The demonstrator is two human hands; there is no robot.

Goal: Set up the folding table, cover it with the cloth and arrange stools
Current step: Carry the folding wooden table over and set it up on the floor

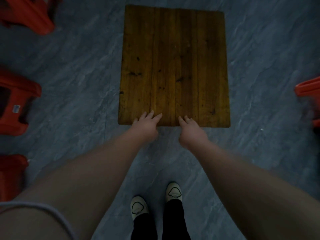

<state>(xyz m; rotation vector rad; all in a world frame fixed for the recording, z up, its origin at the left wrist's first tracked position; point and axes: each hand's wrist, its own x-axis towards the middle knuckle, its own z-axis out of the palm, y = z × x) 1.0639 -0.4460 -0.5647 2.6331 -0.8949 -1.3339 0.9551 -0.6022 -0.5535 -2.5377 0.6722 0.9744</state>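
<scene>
Both the left hand (pixel 147 124) and right hand (pixel 191 129) rest spread fingers on the wooden tabletop's (pixel 174 58) six-o'clock edge. Red stools (pixel 14 103) stand at nine and three o'clock.

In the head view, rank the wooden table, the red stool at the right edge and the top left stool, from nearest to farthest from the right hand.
1. Table: under the right hand, at its near edge.
2. Right stool: at the right edge.
3. Top left stool: far corner.
</scene>
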